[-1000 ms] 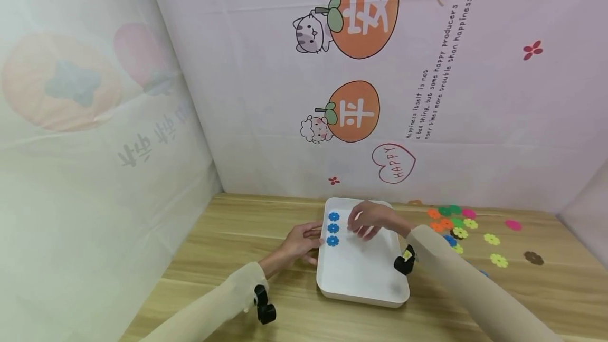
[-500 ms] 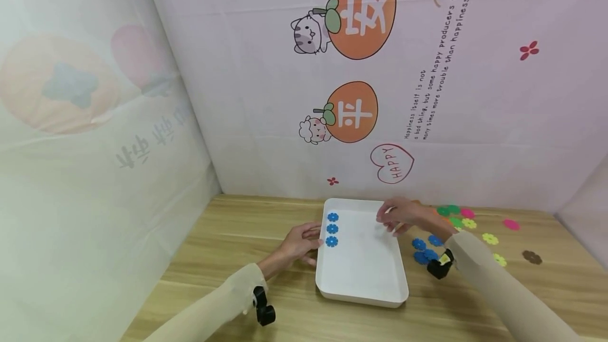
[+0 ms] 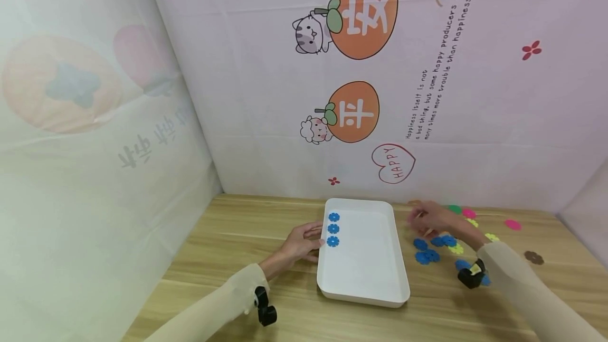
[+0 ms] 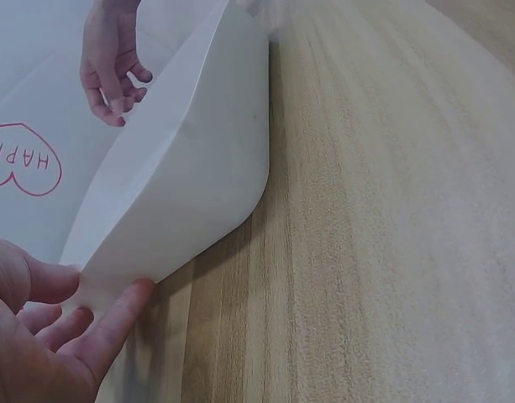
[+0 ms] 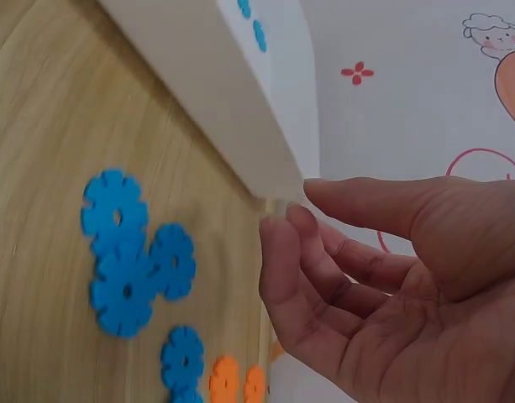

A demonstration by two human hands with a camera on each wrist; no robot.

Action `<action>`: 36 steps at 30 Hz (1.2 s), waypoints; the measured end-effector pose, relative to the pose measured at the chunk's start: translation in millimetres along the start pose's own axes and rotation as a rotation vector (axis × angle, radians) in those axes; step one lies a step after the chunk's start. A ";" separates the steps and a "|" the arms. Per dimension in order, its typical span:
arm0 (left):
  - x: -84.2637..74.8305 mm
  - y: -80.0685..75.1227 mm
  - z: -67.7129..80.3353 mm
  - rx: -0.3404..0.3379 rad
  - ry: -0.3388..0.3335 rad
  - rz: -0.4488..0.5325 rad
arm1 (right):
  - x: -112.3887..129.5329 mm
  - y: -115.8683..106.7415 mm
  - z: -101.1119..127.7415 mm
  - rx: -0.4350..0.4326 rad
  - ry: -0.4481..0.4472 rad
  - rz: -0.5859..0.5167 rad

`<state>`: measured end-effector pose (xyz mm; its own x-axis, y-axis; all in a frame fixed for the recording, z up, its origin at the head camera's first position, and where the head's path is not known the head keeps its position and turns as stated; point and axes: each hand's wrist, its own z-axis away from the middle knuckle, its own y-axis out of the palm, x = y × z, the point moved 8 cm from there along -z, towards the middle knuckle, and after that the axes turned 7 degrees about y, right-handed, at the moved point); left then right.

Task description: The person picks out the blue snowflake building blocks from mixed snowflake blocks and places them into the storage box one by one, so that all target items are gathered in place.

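A white tray (image 3: 361, 284) lies on the wooden table. Three blue flower discs (image 3: 333, 229) sit in a column along its left side. My left hand (image 3: 314, 240) rests against the tray's left rim with straight fingers (image 4: 106, 327) on the outer wall (image 4: 198, 168). To the right of the tray, my right hand (image 3: 419, 220) hovers over loose discs. Its fingers (image 5: 299, 269) are loosely curled and hold nothing. Blue discs (image 3: 426, 256) (image 5: 114, 210) lie on the table just below that hand.
Several loose flower discs in green, pink, yellow, orange (image 5: 226, 382) and brown (image 3: 534, 258) are scattered at the table's right (image 3: 491, 237). Printed curtain walls close in the back and left. Bare wood (image 3: 247, 226) lies left of the tray.
My right hand has left the tray and moved right, over the loose discs on the table. My left hand and the tray have stayed put.
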<state>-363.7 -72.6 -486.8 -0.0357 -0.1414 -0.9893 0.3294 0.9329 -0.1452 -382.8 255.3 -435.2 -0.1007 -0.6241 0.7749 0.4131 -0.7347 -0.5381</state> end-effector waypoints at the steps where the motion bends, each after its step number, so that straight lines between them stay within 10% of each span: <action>1: -0.3 0.2 -0.1 -0.001 0.003 0.002 | -3.1 -2.2 0.8 -0.010 0.004 0.019; 22: 4.5 -1.5 -2.2 -0.008 -0.014 0.006 | -32.8 4.1 9.8 0.063 0.058 0.329; 36: 4.9 -1.7 -1.7 -0.008 -0.015 -0.002 | -35.0 8.2 4.7 0.026 0.011 0.347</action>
<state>-366.0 -74.3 -491.4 -0.0222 -0.1477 -0.9888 0.3218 0.9353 -0.1469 -371.7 272.4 -465.2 0.0401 -0.8381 0.5440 0.4473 -0.4717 -0.7599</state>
